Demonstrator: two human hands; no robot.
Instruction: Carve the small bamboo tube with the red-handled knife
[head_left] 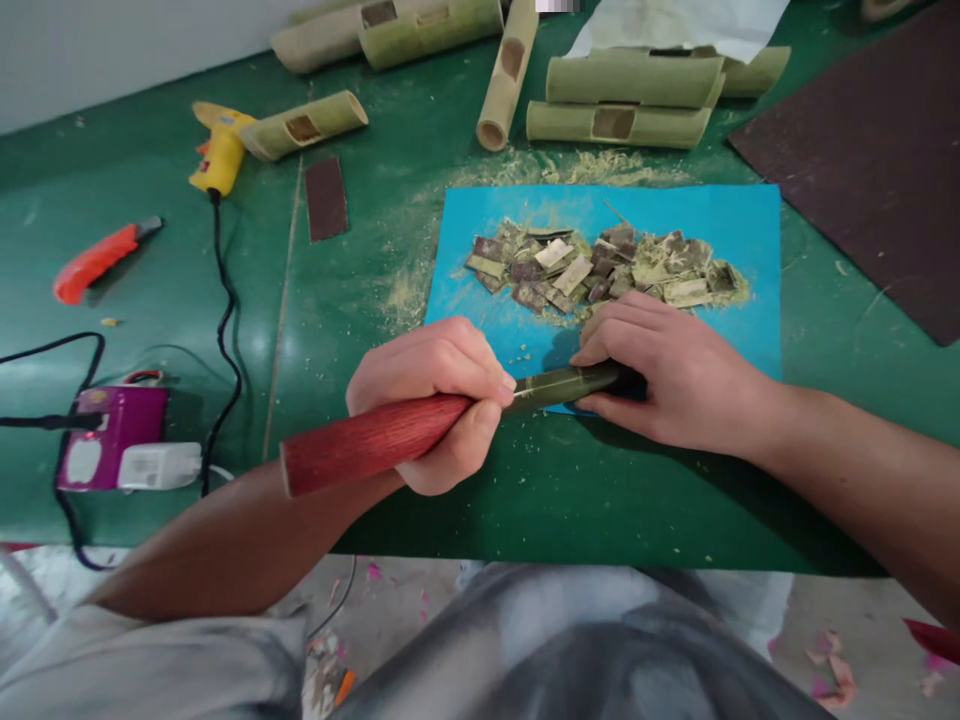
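Observation:
My left hand (439,395) grips the red wooden handle (360,452) of a carving tool whose front end points right. Its tip meets a thin green bamboo piece (562,383) that my right hand (667,375) presses down at the near edge of a blue sheet (750,220). A heap of small bamboo chips (600,268) lies on the sheet just beyond both hands. The tool's blade is hidden under my fingers.
Several cut bamboo tubes (619,122) lie at the back of the green table (525,500). A yellow glue gun (219,150), red utility knife (97,262), purple device with white plug (124,450) and cables sit left. A dark brown mat (877,150) lies right.

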